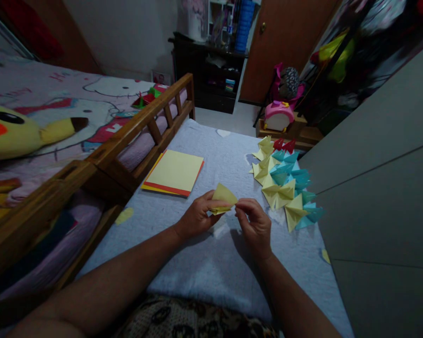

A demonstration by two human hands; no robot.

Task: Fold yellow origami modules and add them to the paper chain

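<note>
A partly folded sheet of yellow origami paper point(224, 194) is held up above the bed in front of me. My left hand point(199, 213) is closed around its left side, thumb across the front. With fingertips pinched together, my right hand point(255, 225) grips the paper's right corner. To the left lies a stack of square paper point(176, 170), pale yellow on top with orange and deeper yellow edges showing below. On the right, folded yellow paper pieces point(278, 193) stand in a row beside turquoise ones point(285, 169), with red ones point(284, 145) at the far end.
A wooden bed rail point(144, 126) runs along the left, with a yellow plush toy point(14, 131) on the bed beyond. A pale cabinet point(380, 188) borders the right side. A pink toy case point(279, 116) and a dark shelf point(206, 77) stand past the far edge.
</note>
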